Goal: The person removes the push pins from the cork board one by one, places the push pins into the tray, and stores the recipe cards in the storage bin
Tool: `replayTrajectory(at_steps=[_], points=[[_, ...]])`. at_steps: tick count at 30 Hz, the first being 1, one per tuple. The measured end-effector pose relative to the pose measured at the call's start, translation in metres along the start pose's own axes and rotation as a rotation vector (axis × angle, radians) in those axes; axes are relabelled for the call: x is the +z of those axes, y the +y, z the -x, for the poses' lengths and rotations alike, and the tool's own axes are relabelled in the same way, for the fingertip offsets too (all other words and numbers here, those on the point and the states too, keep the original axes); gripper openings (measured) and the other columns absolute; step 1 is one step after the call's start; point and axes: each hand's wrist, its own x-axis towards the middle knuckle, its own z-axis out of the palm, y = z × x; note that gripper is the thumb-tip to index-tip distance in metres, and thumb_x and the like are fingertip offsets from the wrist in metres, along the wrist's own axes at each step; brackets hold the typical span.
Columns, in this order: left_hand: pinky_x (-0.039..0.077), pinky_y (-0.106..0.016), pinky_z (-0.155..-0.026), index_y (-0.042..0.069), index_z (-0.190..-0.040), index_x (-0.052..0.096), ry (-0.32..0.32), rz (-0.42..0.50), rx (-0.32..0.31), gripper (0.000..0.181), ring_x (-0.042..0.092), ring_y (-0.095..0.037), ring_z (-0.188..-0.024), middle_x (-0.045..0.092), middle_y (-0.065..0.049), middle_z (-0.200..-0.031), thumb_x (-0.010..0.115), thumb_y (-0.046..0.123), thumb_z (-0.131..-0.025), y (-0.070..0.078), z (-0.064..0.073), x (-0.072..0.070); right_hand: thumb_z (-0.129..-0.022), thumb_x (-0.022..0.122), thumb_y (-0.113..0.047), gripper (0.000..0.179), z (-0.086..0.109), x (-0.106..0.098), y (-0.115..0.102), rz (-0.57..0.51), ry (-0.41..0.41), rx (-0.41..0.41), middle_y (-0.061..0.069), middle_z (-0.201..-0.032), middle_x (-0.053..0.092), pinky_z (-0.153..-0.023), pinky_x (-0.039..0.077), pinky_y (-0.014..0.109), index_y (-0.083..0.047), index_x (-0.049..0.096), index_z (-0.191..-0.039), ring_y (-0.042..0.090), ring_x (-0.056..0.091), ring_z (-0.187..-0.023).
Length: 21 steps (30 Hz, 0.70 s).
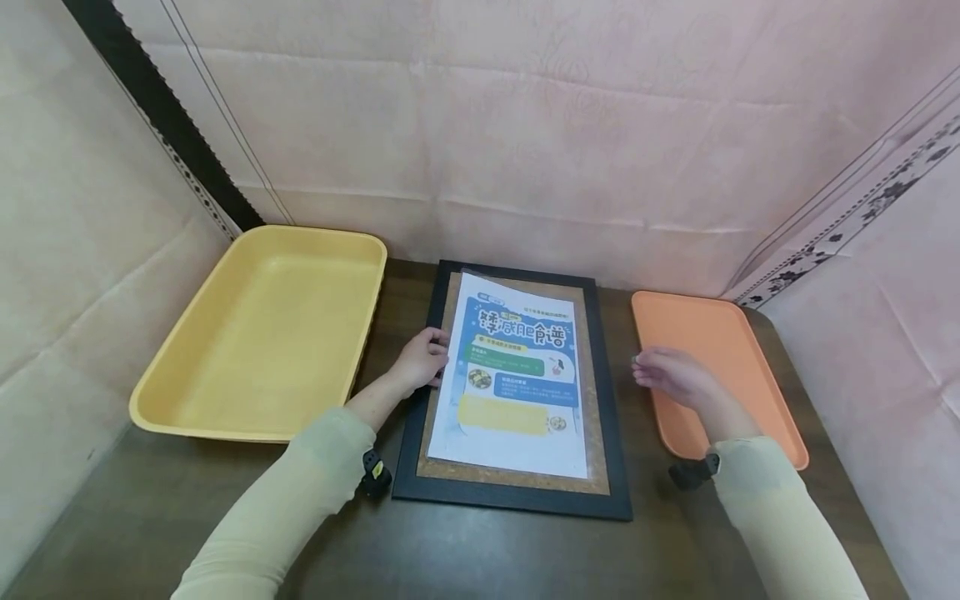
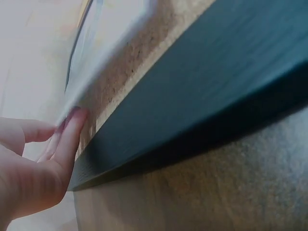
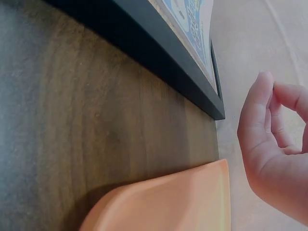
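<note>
A black-framed cork board [image 1: 617, 467] lies on the table, and a printed sheet [image 1: 517, 454] with blue, green and yellow blocks rests over its cork. My left hand [image 1: 422, 360] is at the sheet's left edge. In the left wrist view the thumb and fingers [image 2: 72, 130] pinch that edge, which stands raised off the cork. My right hand [image 1: 678, 379] is held over the orange tray [image 1: 738, 358], right of the board. Its thumb and forefinger meet at the tips in the right wrist view, around a tiny pale thing [image 1: 634, 359] too small to identify.
A large yellow tray [image 1: 255, 333] stands left of the board. Pale pink cloth [image 1: 525, 150] hangs behind the table and on both sides. Dark wood tabletop [image 1: 480, 554] shows in front of the board and between it and the orange tray.
</note>
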Motion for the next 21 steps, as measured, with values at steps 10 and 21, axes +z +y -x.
replayTrajectory(at_steps=[10,21], points=[[0.058,-0.030,-0.071,0.013,-0.135,0.043,0.018,0.127,-0.021,0.044,0.066,-0.025,-0.094,0.060,-0.016,-0.116,0.054,0.005,-0.093,0.008,0.001,-0.002,-0.099,0.043,-0.012,0.026,0.010,-0.009,0.002,-0.052,0.049,0.039,-0.005,-0.083,0.067,-0.076,0.054,0.018,-0.018,0.064,-0.085,0.007,0.064,-0.080],[0.056,-0.036,-0.083,0.015,-0.138,0.040,0.035,0.101,0.041,0.048,0.065,-0.027,-0.102,0.059,-0.015,-0.123,0.054,0.008,-0.093,0.036,0.012,-0.026,-0.099,0.039,-0.007,0.032,0.019,-0.017,-0.001,-0.097,-0.008,-0.017,-0.004,-0.082,0.067,-0.076,0.054,0.018,-0.016,0.066,-0.085,0.007,0.064,-0.080]])
